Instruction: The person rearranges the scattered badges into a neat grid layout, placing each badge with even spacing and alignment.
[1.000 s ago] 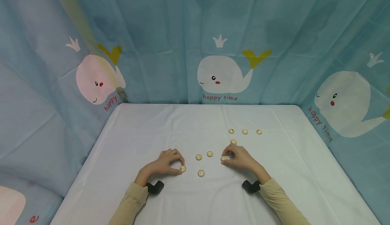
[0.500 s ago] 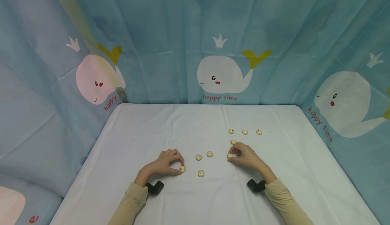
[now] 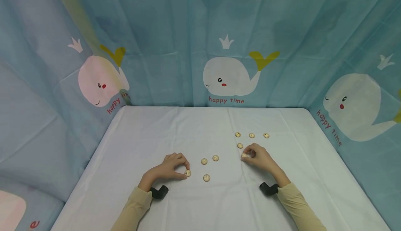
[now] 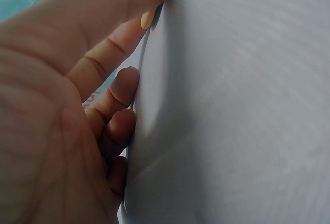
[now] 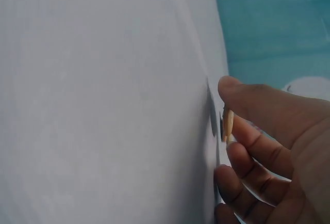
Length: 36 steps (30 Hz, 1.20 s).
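Observation:
My left hand rests low on the white table, thumb and index finger pinching the rim of a small round wooden disc with dark marks on its face. In the left wrist view only a sliver of that disc shows beneath the thumb. Farther right, my right hand pinches another wooden disc between thumb and fingers, just below a lying disc. Seen edge-on in the right wrist view, the pinched disc is thin and pale, close to the tabletop.
Between the hands lie three more discs, among them a left one, an upper one and a near one. A row of three discs is at the back right. A blue whale-print curtain hangs around the table.
My right hand has moved right and slightly away from me with its disc, uncovering more of the lying disc above it. My left hand has stayed in place.

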### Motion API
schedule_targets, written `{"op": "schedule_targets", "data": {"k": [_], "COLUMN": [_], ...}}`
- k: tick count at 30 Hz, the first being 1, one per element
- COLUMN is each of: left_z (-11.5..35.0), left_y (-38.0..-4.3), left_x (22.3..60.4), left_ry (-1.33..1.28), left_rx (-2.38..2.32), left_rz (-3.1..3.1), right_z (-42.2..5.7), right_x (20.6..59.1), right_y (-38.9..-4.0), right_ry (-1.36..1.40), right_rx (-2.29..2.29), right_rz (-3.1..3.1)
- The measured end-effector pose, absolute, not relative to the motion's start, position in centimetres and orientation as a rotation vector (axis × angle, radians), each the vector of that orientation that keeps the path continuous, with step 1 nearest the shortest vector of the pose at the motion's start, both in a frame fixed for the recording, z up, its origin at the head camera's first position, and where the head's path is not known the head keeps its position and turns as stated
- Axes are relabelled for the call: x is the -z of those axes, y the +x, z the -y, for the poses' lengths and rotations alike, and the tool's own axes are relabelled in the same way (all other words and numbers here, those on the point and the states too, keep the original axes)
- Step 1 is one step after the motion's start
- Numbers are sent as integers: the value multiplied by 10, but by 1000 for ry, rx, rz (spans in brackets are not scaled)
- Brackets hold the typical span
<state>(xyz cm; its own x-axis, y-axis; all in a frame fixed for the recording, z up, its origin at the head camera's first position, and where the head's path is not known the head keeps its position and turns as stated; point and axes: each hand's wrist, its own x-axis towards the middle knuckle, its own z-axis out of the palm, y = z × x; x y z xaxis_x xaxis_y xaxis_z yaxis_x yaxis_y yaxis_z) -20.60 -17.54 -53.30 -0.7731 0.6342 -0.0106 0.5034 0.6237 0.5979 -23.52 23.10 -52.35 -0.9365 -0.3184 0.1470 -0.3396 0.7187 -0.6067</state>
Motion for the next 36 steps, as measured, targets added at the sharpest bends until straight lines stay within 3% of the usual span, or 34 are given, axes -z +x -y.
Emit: {"op": "schedule_targets", "data": {"k": [36], "left_z": [176], "left_y": [-206], "left_x": [532], "left_ry": [962], "left_rx": [-874], "left_rz": [-2630], "right_z": [-266], "right_x": [525], "right_y": [-262], "right_ry": [313], "right_rx": [-1031], "right_rz": [2872]}}
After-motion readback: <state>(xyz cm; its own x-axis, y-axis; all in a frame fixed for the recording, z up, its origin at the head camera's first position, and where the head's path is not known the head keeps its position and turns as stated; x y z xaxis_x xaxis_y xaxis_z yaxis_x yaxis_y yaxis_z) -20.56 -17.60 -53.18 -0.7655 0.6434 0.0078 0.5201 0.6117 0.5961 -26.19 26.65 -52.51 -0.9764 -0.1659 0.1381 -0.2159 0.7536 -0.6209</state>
